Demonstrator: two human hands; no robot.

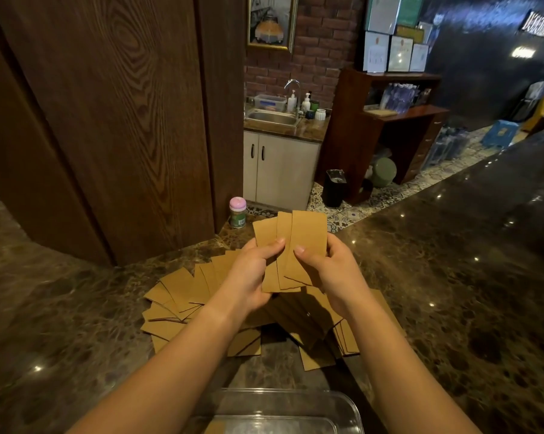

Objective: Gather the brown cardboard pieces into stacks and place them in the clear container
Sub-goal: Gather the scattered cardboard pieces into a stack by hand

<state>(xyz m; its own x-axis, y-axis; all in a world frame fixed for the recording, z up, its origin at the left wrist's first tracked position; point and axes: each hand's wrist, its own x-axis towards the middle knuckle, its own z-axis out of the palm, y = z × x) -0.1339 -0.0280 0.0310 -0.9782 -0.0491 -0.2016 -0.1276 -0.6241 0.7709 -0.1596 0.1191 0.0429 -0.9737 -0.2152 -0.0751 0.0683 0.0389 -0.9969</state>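
A fanned handful of brown cardboard pieces (pixel 291 245) is held upright above the marble worktop (pixel 452 277), gripped from both sides: the left hand (pixel 248 277) is curled round the left edge with its thumb pressed on the front face, and the right hand (pixel 330 270) is curled round the right edge in the same manner. About three pieces can be counted in the handful, offset from one another and not yet squared. The remaining pieces (pixel 176 296) lie spread in an overlapping fan on the worktop beneath and around the forearms. The clear container (pixel 349 405) stands at the near edge, with what appears to be cardboard already inside. The step in hand is judged to be the squaring of the held stack; it would best be done by sliding the pieces together between the palms and tapping the lower edges on the worktop, so that no piece slips out during transfer. A pink-capped jar (pixel 237 212) stands beyond.
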